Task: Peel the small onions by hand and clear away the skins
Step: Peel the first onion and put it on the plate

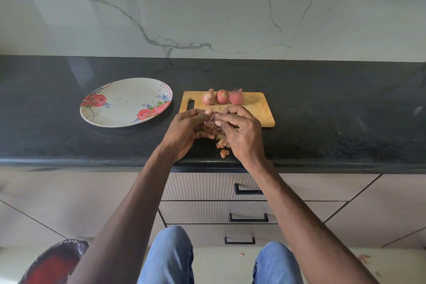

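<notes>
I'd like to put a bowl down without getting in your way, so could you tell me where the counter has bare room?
Bare counter stretches right of the cutting board, and also left of the plate. The plate itself holds nothing. It is crowded at the board's near edge: both hands, left hand and right hand, work one onion over fallen skins; three onions line the board's far edge.

1. A wooden cutting board (pixel 250 108) lies on the black counter (pixel 334 108).
2. Three small unpeeled onions (pixel 222 96) sit in a row along the board's far edge.
3. Just off the board's near left corner, the left hand (pixel 184 131) cups a small onion (pixel 212 120), mostly hidden.
4. The right hand (pixel 242 131) pinches at that onion, probably its skin.
5. Loose skins (pixel 223 145) lie on the counter below the hands, nearer than the board.
6. A floral plate (pixel 119 108) rests left of the board, apart from it.
</notes>
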{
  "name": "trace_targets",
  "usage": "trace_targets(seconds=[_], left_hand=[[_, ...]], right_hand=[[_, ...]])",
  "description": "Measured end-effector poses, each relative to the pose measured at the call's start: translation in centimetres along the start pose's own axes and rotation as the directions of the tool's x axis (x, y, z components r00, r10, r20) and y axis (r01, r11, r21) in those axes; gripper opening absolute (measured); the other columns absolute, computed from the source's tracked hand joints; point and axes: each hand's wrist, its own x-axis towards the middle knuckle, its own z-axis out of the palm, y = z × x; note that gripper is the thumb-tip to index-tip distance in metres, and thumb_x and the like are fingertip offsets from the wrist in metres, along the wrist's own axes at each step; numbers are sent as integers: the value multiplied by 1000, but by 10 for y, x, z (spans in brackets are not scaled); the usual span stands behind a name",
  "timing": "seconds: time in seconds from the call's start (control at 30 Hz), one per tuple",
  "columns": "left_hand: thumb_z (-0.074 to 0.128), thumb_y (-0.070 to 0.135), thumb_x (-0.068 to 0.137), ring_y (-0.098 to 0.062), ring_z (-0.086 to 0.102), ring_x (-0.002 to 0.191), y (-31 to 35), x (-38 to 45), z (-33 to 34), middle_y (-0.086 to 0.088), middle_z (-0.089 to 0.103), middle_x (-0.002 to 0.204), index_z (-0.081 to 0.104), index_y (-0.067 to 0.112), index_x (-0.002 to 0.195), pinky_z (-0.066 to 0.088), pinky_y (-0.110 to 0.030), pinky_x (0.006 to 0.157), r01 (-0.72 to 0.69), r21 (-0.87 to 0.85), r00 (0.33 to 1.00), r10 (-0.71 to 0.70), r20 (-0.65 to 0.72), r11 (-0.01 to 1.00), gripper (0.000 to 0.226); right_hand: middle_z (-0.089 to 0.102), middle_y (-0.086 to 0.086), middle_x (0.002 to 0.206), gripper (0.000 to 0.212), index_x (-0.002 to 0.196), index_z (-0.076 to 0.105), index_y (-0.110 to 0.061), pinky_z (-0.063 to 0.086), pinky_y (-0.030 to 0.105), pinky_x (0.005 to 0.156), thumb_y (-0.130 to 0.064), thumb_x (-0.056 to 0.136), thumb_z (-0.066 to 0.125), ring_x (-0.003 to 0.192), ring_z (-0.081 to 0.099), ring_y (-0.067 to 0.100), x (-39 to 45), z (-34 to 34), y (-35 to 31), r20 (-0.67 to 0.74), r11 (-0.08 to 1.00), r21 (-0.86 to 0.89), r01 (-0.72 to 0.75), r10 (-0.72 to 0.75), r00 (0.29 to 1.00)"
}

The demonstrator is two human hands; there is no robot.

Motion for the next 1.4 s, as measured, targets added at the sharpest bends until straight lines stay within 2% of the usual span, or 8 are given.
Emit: trace_targets(seconds=[0.23, 0.43, 0.6, 0.77, 0.97, 1.07, 1.23, 1.4], left_hand=[[57, 13, 100, -22, 66, 60, -2, 1, -1, -19, 63, 85, 59, -4, 106, 56, -26, 51, -12, 61, 1000, 12, -8, 998, 18], [60, 12, 97, -23, 65, 70, -2, 0, -1, -18, 66, 89, 61, -1, 108, 56, -27, 56, -25, 48, 1000, 26, -9, 999, 17], [70, 9, 83, -21, 66, 82, -1, -1, -2, -15, 70, 98, 63, 1, 115, 58, -28, 69, -35, -63, 999, 36, 21, 997, 34], [64, -3, 85, -20, 71, 92, -2, -2, -1, -14, 72, 107, 63, 1, 119, 59, -27, 75, -43, -66, 996, 47, 71, 997, 34], [71, 2, 77, -26, 70, 102, -4, -1, 2, -15, 73, 111, 70, 5, 116, 58, -31, 88, -58, 2, 998, 58, 33, 998, 39], [72, 0, 79, -31, 68, 111, -4, -1, 0, -14, 73, 116, 72, 8, 114, 55, -38, 98, -51, 54, 999, 51, 10, 997, 35], [71, -2, 82, -32, 66, 115, -6, 1, -1, -14, 73, 118, 74, 10, 112, 52, -41, 102, -49, 99, 999, 50, -6, 994, 32], [71, 1, 79, -32, 68, 109, -5, 1, -1, -21, 70, 119, 69, 4, 117, 56, -40, 97, -36, 10, 999, 36, 15, 999, 38]], right_hand=[[61, 3, 102, 10, 98, 71, 0, 48, 10, 84, 4, 90, 67, 94, 57, 7, -1, 4, 2, 95, 993, -120, 3, 9, 995], [52, 0, 97, 7, 94, 56, -3, 39, 4, 80, 3, 94, 60, 89, 46, 2, -1, 6, 2, 108, 984, -170, -47, 67, 992], [67, -1, 97, 12, 101, 66, -9, 45, 7, 74, 0, 94, 61, 86, 61, 6, 4, 0, 2, 76, 965, -27, -262, 263, 962], [76, -3, 94, 22, 106, 78, -8, 52, 12, 74, -23, 89, 76, 84, 66, -7, 7, -4, -1, 43, 942, 77, -328, 326, 945], [78, -5, 84, 14, 96, 81, -12, 61, 41, 81, -20, 84, 81, 83, 74, 12, 7, -4, 2, 60, 872, 165, -462, 459, 887], [76, -5, 79, 8, 89, 81, -9, 61, 36, 75, -15, 84, 80, 77, 73, 13, 7, -3, 0, 26, 873, 149, -464, 466, 885], [74, -5, 75, 4, 84, 79, -9, 57, 22, 67, -13, 85, 79, 73, 72, 10, 6, -3, -3, 22, 882, 128, -453, 454, 891], [76, 5, 78, 8, 86, 77, -6, 61, 30, 69, -2, 88, 71, 72, 75, 13, 9, -5, 0, 53, 795, 253, -551, 557, 829]])
